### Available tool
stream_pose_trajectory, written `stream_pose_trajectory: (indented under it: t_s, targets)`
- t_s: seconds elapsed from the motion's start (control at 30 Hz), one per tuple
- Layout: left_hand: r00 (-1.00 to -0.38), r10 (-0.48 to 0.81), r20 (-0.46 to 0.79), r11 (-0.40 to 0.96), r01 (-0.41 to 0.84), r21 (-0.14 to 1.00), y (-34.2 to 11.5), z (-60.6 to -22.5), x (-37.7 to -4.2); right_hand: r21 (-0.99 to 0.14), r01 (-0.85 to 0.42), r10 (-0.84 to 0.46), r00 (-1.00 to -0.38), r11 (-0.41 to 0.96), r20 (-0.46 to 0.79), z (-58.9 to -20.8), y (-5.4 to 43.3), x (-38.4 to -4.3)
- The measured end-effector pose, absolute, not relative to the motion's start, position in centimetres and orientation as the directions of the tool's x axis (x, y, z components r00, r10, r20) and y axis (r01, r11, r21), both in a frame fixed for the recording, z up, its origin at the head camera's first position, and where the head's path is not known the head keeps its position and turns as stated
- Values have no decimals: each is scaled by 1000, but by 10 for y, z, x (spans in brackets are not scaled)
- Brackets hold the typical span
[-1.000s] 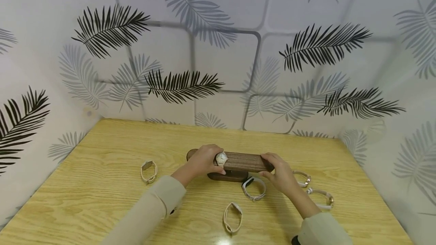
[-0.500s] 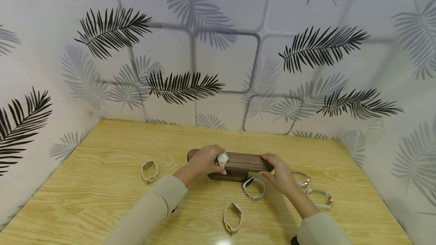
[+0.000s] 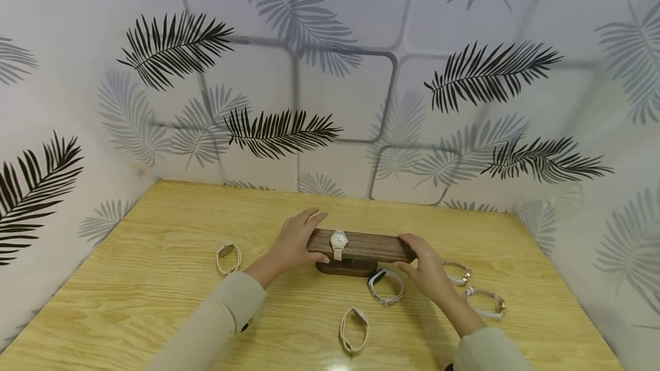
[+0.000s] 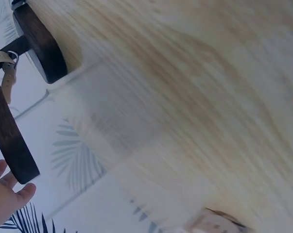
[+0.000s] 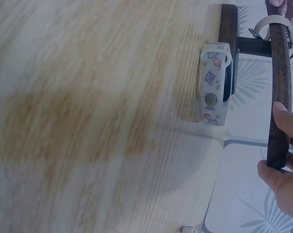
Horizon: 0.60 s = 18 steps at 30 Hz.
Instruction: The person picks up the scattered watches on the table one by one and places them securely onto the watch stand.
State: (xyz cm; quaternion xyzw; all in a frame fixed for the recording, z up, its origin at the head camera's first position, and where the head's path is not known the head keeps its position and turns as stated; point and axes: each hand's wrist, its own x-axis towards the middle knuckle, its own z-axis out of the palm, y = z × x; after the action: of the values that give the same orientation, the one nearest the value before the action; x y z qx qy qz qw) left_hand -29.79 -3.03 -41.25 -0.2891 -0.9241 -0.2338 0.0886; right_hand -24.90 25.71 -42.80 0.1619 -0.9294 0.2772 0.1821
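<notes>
A dark brown wooden watch stand (image 3: 378, 247), a bar on a post and base, stands mid-table. A watch with a pale face and beige strap (image 3: 338, 240) is looped around the bar, left of its middle. My right hand (image 3: 429, 271) grips the bar's right end, with thumb in front and fingers behind; the right wrist view shows those fingers (image 5: 270, 175) at the bar's end. At the left end, my left hand (image 3: 293, 243) is spread, thumb and fingers apart. In the left wrist view its fingertips (image 4: 27, 191) are right at the bar's end.
A white smart band (image 3: 385, 287) with a printed strap stands just before the stand's base. Other watches lie around: one at left (image 3: 228, 259), one in front (image 3: 353, 330), and two with gold-toned cases, one behind (image 3: 457, 273) and one nearer (image 3: 484, 303). A patterned wall (image 3: 335, 165) closes off the back.
My left hand has let go of the bar beside the beige-strapped watch and slid left to the bar's end, its fingers spreading. The right hand keeps its grip.
</notes>
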Motion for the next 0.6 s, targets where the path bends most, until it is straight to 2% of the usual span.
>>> stream_pose_trajectory:
  t_s: [0.4,0.6]
  targets:
    - [-810,456,368,710,581,398,-53,-420,-290,-455,-392,-193,-885,799,424,-428,254,-247]
    - [-785,461,414,686,611,396,-55,-422,-288,-466,-380,-187,-893,799,409,-428,251,-247]
